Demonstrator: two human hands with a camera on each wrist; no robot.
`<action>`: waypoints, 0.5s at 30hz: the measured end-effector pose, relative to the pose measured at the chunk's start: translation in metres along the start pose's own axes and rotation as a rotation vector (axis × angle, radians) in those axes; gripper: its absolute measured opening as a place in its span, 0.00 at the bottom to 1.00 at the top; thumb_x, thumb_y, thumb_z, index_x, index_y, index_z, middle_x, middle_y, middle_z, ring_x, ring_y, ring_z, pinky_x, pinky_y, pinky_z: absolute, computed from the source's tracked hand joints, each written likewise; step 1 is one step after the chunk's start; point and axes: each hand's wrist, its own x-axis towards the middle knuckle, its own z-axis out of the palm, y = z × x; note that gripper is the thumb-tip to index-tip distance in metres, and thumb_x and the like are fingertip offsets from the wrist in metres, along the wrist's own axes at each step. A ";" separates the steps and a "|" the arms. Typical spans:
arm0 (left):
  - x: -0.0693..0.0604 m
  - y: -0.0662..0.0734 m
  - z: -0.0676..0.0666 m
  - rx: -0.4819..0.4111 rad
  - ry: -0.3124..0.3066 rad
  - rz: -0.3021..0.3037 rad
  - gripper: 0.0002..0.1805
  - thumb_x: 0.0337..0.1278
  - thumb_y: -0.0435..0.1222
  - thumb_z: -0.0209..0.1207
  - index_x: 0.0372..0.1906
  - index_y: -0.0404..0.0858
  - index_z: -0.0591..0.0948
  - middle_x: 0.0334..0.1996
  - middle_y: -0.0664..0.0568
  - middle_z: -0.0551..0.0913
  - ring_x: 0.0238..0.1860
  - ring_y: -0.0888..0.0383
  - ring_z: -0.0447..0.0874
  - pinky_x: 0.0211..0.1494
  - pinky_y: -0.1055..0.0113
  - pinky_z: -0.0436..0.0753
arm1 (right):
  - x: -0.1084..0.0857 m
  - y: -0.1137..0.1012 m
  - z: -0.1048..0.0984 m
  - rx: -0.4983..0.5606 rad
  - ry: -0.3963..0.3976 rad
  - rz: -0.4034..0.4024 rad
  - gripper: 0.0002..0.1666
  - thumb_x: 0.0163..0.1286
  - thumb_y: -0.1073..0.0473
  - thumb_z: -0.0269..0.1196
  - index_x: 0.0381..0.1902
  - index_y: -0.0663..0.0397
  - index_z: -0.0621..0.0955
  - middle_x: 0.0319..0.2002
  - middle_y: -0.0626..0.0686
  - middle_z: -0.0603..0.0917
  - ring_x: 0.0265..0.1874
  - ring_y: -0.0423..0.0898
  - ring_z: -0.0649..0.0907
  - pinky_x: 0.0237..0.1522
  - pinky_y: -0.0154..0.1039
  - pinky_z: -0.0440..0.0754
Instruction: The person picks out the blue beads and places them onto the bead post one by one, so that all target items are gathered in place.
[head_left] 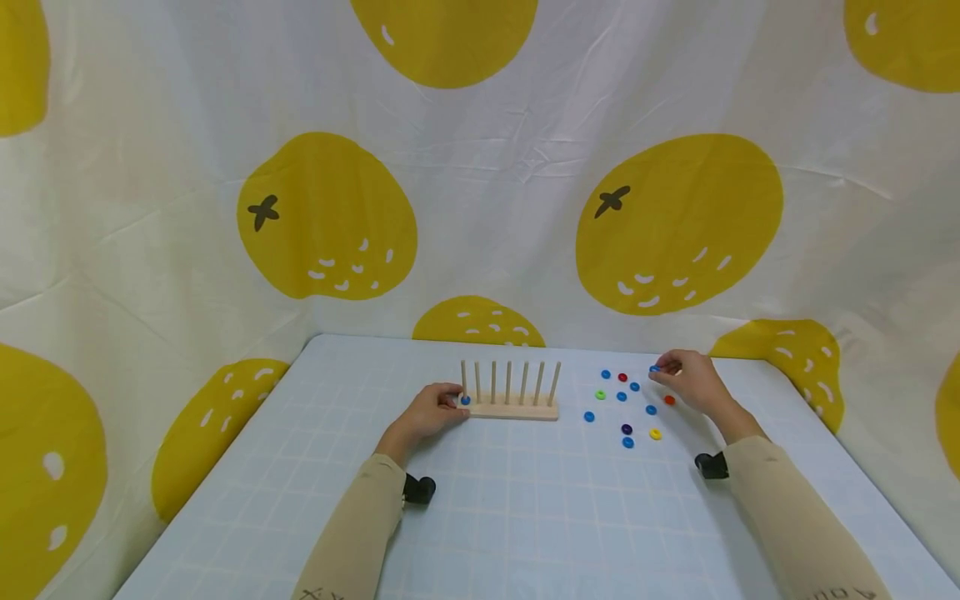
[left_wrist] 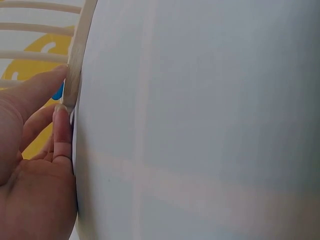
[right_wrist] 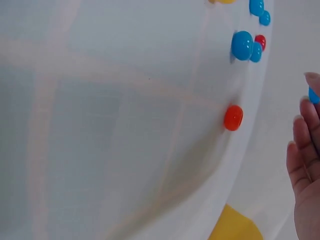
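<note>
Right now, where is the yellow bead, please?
In the head view, the yellow bead lies on the table right of centre, just right of the dark purple bead.

The pegged rack [head_left: 517,411] stands on the table [head_left: 525,517] — loose beads [head_left: 622,397] lie to its right.

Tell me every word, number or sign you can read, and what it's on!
No text can be read for sure.
Left sleeve: dark letter-like marks, too small and cut off to read.
Right sleeve: similar marks, also unreadable.
Wooden peg stand and beads: no writing shows.
</note>
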 end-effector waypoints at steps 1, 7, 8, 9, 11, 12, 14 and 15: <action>0.000 0.000 0.000 -0.002 -0.001 -0.003 0.28 0.59 0.34 0.71 0.63 0.31 0.79 0.37 0.49 0.79 0.39 0.54 0.74 0.45 0.63 0.73 | -0.001 -0.001 0.000 -0.001 0.003 -0.006 0.17 0.71 0.58 0.68 0.51 0.66 0.80 0.42 0.60 0.83 0.43 0.56 0.79 0.48 0.47 0.82; -0.001 0.002 -0.001 0.010 -0.002 -0.015 0.28 0.59 0.35 0.71 0.64 0.33 0.79 0.38 0.49 0.79 0.40 0.54 0.74 0.46 0.61 0.73 | -0.003 -0.005 0.002 -0.003 0.018 -0.030 0.17 0.70 0.58 0.69 0.50 0.64 0.81 0.42 0.60 0.83 0.43 0.55 0.78 0.44 0.43 0.83; -0.001 0.002 -0.001 0.013 -0.002 -0.015 0.28 0.59 0.36 0.71 0.64 0.33 0.79 0.38 0.48 0.79 0.40 0.54 0.74 0.46 0.61 0.74 | -0.004 -0.006 0.002 -0.003 0.020 -0.035 0.17 0.70 0.58 0.69 0.50 0.64 0.81 0.42 0.59 0.83 0.42 0.55 0.78 0.42 0.41 0.83; -0.001 0.003 -0.001 0.014 -0.001 -0.016 0.28 0.59 0.36 0.71 0.64 0.33 0.79 0.38 0.49 0.79 0.40 0.54 0.74 0.46 0.61 0.73 | -0.005 -0.008 0.002 -0.004 0.022 -0.042 0.17 0.70 0.59 0.69 0.50 0.64 0.81 0.42 0.59 0.83 0.42 0.55 0.78 0.40 0.38 0.82; -0.002 0.003 -0.001 0.014 -0.002 -0.015 0.28 0.59 0.36 0.71 0.64 0.33 0.79 0.38 0.48 0.79 0.40 0.54 0.74 0.46 0.61 0.73 | -0.007 -0.011 0.003 -0.001 0.024 -0.053 0.17 0.70 0.59 0.69 0.50 0.64 0.81 0.42 0.59 0.82 0.42 0.54 0.77 0.37 0.34 0.82; -0.002 0.003 -0.001 0.015 -0.001 -0.015 0.28 0.59 0.36 0.71 0.64 0.33 0.79 0.38 0.48 0.79 0.41 0.54 0.74 0.46 0.61 0.73 | -0.008 -0.012 0.004 0.002 0.027 -0.059 0.17 0.70 0.59 0.69 0.50 0.64 0.81 0.42 0.59 0.83 0.41 0.55 0.77 0.36 0.33 0.81; -0.001 0.002 -0.001 0.015 -0.001 -0.011 0.29 0.59 0.36 0.71 0.64 0.32 0.79 0.38 0.48 0.79 0.40 0.54 0.74 0.46 0.61 0.73 | -0.010 -0.016 0.005 0.010 0.031 -0.065 0.16 0.70 0.60 0.69 0.50 0.64 0.81 0.42 0.59 0.83 0.42 0.55 0.78 0.36 0.33 0.81; -0.001 0.001 -0.001 0.012 -0.002 -0.013 0.28 0.59 0.36 0.71 0.64 0.33 0.79 0.38 0.48 0.79 0.40 0.54 0.74 0.46 0.61 0.73 | -0.011 -0.018 0.006 0.016 0.032 -0.067 0.16 0.70 0.60 0.69 0.50 0.64 0.81 0.42 0.59 0.83 0.42 0.55 0.78 0.37 0.34 0.82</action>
